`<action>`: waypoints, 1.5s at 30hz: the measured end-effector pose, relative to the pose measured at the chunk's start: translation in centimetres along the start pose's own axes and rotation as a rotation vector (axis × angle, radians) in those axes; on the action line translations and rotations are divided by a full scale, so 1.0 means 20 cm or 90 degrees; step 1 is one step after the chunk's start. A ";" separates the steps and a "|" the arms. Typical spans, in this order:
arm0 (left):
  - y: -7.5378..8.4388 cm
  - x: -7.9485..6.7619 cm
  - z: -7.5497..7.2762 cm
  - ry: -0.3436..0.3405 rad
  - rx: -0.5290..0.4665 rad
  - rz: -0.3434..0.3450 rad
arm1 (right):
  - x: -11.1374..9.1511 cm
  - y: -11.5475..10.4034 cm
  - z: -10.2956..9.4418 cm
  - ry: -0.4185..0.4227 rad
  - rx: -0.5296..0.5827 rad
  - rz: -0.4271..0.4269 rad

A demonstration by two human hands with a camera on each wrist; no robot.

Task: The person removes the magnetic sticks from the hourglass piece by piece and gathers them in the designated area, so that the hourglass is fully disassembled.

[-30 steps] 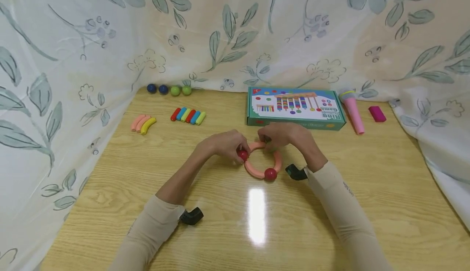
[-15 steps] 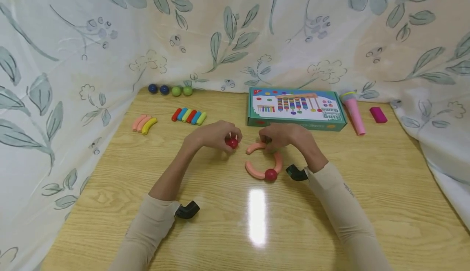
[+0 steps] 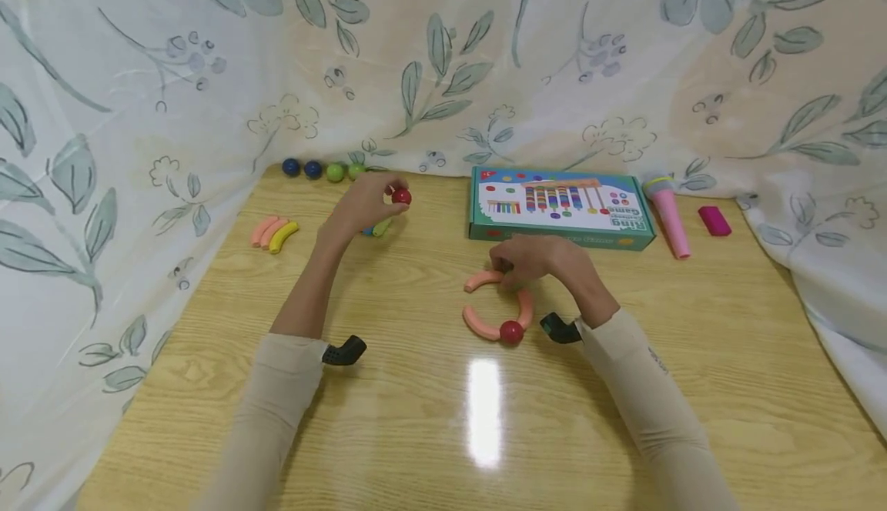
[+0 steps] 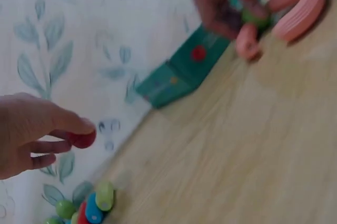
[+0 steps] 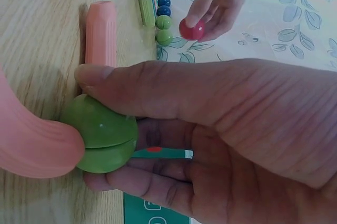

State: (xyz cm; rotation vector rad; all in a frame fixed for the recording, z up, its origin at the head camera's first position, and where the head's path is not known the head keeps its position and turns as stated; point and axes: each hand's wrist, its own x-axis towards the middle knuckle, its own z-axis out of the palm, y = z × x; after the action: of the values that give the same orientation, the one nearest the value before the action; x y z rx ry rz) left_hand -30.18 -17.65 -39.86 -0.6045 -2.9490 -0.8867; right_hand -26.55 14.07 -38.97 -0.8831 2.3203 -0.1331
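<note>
My left hand (image 3: 362,205) pinches a red ball (image 3: 402,198) between thumb and fingers, raised above the row of coloured sticks (image 3: 383,226), which it partly hides. In the right wrist view, my right hand (image 5: 210,124) grips a grooved green ball (image 5: 102,134) with thumb and fingers. One pink curved piece (image 5: 42,140) meets that ball; another pink piece (image 5: 100,32) runs under the thumb. In the head view, a second red ball (image 3: 511,332) joins two pink pieces at the near side of this broken ring, whose gap faces left.
Behind the ring lies a green game box (image 3: 561,207), with a pink toy microphone (image 3: 670,218) and a magenta block (image 3: 714,221) to its right. Blue balls (image 3: 302,168) and green balls (image 3: 336,172) line the back left. Pink and yellow curved pieces (image 3: 282,236) lie at the left.
My left hand has pulled the red ball off the ring's left side, opening a gap, and carried it left and back. The right hand stays on the ring.
</note>
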 end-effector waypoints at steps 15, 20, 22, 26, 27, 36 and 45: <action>-0.30 0.30 0.03 0.089 0.094 -0.093 | 0.00 0.01 -0.01 -0.004 0.014 -0.003; -0.34 0.30 0.04 0.117 0.111 -0.108 | 0.00 -0.02 -0.02 -0.011 0.020 -0.003; -0.34 0.30 0.04 0.133 0.106 -0.111 | 0.01 -0.02 -0.02 -0.011 0.015 -0.001; -0.33 0.31 0.06 0.154 0.095 -0.113 | 0.00 -0.03 -0.03 -0.014 0.010 0.006; -0.33 0.31 0.07 0.157 0.088 -0.114 | -0.01 -0.02 -0.03 -0.015 0.008 0.004; -0.10 0.22 0.07 0.178 0.045 -0.009 | -0.02 0.03 -0.03 -0.010 0.018 -0.012; 0.30 -0.03 0.26 -0.288 -0.078 0.024 | 0.02 0.00 -0.02 0.039 0.047 -0.119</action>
State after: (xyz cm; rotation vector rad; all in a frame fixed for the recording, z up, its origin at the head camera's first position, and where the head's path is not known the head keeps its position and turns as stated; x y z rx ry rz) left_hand -26.81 -10.50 -41.08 -0.9822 -3.2720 -1.0557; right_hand -27.00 13.75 -38.95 -1.0698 2.2696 -0.3279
